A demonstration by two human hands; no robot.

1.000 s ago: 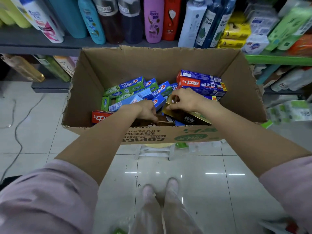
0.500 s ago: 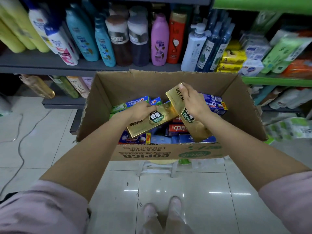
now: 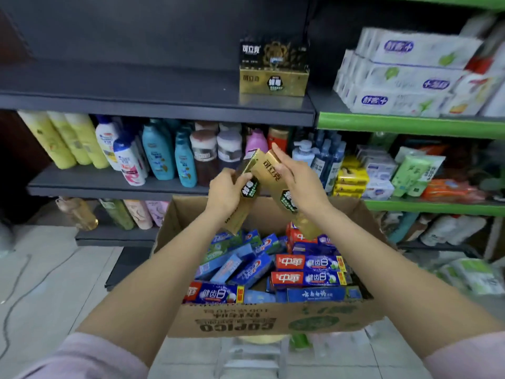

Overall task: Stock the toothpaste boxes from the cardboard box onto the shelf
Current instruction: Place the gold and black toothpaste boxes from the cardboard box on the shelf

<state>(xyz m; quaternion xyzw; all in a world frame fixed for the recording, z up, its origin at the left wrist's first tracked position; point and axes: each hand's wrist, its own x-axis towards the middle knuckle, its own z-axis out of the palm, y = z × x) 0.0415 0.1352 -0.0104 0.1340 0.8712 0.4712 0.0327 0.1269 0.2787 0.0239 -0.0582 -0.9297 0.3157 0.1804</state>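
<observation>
- Shop aisle, tiled floor, dark grey shelf [image 3: 153,101] up top, mostly bare, with one stack of gold boxes [image 3: 274,67] already standing near its right end.
- Below that, rows of shampoo bottles [image 3: 158,153]; to the right, green shelves with white packs [image 3: 404,77].
- Cardboard box [image 3: 273,320] low in front, still crowded with blue and red toothpaste boxes [image 3: 306,270].
- Left hand [image 3: 228,191] curled round one gold toothpaste box [image 3: 243,198], fingers wrapped on its upper half.
- Right hand [image 3: 299,177] gripping a second gold box [image 3: 284,190], fingers laid along its top end, thumb side hidden.
- Both boxes tilted, upper ends touching, held above the cardboard box and below the grey shelf.
- Compared with a second ago: hands down inside the cardboard box then, now up and clear of it with a gold box each, gaze lifted to the top shelf.
- Meaning for the task, as a judgement: pick finished, carry under way, likely bound for the matching gold stack; plenty left to stock.
</observation>
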